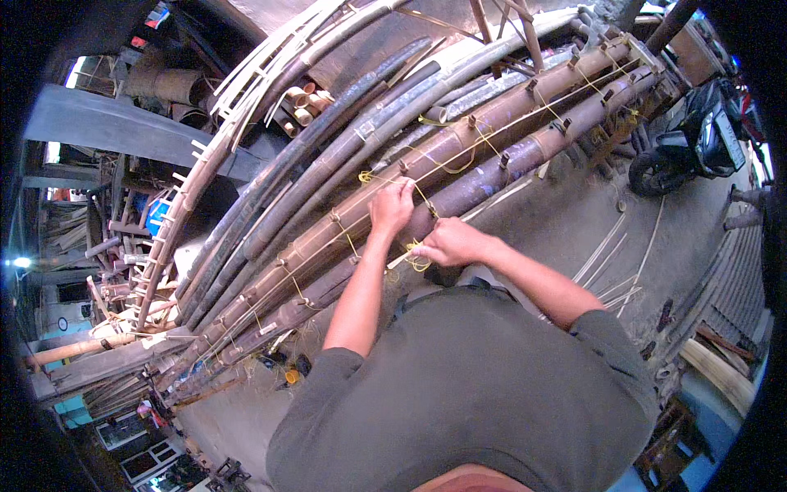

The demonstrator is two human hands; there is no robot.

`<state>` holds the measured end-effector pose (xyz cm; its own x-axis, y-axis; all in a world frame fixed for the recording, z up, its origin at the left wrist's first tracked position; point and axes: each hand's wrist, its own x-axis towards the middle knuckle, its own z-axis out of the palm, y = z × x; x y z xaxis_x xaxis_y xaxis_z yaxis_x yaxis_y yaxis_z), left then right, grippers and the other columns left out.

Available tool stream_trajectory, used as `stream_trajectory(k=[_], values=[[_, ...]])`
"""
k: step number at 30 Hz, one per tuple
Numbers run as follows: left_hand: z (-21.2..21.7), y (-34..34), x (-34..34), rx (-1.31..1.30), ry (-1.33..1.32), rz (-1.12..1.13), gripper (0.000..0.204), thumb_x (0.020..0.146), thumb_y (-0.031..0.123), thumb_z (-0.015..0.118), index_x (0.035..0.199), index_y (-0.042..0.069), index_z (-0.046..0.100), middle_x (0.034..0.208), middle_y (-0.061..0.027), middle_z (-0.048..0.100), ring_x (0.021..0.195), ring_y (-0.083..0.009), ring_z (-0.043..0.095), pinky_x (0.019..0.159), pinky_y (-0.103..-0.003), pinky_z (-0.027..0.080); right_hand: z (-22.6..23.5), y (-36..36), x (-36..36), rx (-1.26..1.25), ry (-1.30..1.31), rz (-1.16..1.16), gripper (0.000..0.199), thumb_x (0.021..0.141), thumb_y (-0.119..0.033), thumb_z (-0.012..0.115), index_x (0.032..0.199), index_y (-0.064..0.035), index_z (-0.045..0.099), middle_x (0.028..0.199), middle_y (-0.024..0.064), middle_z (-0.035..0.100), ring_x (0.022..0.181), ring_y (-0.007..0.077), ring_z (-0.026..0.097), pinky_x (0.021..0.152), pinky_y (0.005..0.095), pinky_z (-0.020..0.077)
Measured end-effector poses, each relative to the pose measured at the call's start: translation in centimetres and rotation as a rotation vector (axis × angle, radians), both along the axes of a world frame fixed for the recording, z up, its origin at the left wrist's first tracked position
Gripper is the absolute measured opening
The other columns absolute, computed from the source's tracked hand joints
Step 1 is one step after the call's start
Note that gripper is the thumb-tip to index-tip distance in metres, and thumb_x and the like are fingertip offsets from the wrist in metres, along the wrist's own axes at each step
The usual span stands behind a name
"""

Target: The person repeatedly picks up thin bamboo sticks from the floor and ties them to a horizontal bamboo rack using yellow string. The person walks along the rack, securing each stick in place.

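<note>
On the far left we see a bamboo ladder (176, 217) leaning against the stack, and beside it a bundle of short cut bamboo tubes (302, 100) with their open ends facing us. Then comes the row of long bamboo poles (328, 176), lying side by side and running from lower left to upper right; they look darker on the far side and browner near us. Small pegs stand out of the nearest poles, and yellow string (447, 164) zigzags between them, apparently to lash the poles together.

Our left hand (392, 207) rests on a brown pole, fingers curled and pinching the string where it crosses the pole, likely to keep it taut. Our right hand (449, 242) sits just beside it, lower on the neighbouring dark pole, closed around a loose tangle of the same yellow string that hangs below the fist. The two hands are near each other, so the string runs short between them.

Further right, thin bamboo strips (611, 254) lie on the concrete floor (566, 221), and a parked motorbike (689, 148) stands at the far right edge.
</note>
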<state>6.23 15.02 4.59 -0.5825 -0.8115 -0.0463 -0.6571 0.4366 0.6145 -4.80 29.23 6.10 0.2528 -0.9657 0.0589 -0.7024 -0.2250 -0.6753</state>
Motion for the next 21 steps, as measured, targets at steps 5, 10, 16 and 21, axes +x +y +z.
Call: stream_trajectory(k=[5, 10, 16, 21], values=[[3.4, -2.9, -2.2, 0.216, 0.548, -0.034, 0.023, 0.094, 0.017, 0.053, 0.094, -0.002, 0.066, 0.076, -0.0071, 0.066, 0.073, -0.0126, 0.062, 0.066, -0.03, 0.048, -2.0, -0.4, 2.0, -0.177, 0.029, -0.058, 0.053, 0.089, -0.047, 0.053, 0.056, -0.0071, 0.063, 0.058, 0.0143, 0.061, 0.056, 0.0362, 0.059, 0.066, 0.0446, 0.0485], [-0.2, -12.5, -5.9, -0.363, 0.431, 0.09, 0.029, 0.094, 0.024, 0.048, 0.095, 0.002, 0.067, 0.067, -0.013, 0.063, 0.063, -0.0252, 0.063, 0.061, -0.038, 0.047, -1.7, 0.5, 1.9, -0.22, 0.165, -0.027, 0.048, 0.089, -0.045, 0.052, 0.062, -0.0086, 0.066, 0.063, 0.0115, 0.064, 0.063, 0.0315, 0.061, 0.075, 0.04, 0.0475], [-5.4, -16.7, -3.5, 0.9, 0.712, 0.438, 0.011, 0.085, 0.011, 0.056, 0.076, 0.008, 0.06, 0.055, -0.0013, 0.051, 0.05, -0.0124, 0.054, 0.044, -0.03, 0.045, -2.0, 0.9, 3.4, -0.14, 0.211, -0.124, 0.028, 0.084, -0.031, 0.06, 0.083, -0.0044, 0.065, 0.081, 0.0134, 0.063, 0.086, 0.0305, 0.061, 0.085, 0.0396, 0.0464], [1.2, -21.1, 8.5, 1.303, 0.551, 0.221, 0.015, 0.089, 0.022, 0.063, 0.089, 0.007, 0.06, 0.091, -0.0102, 0.067, 0.08, -0.0209, 0.064, 0.068, -0.034, 0.054, -0.8, 2.2, 9.3, 0.026, 0.098, -0.335, 0.042, 0.078, -0.018, 0.06, 0.117, -0.0036, 0.057, 0.102, 0.0187, 0.06, 0.101, 0.0352, 0.057, 0.091, 0.0416, 0.046]])
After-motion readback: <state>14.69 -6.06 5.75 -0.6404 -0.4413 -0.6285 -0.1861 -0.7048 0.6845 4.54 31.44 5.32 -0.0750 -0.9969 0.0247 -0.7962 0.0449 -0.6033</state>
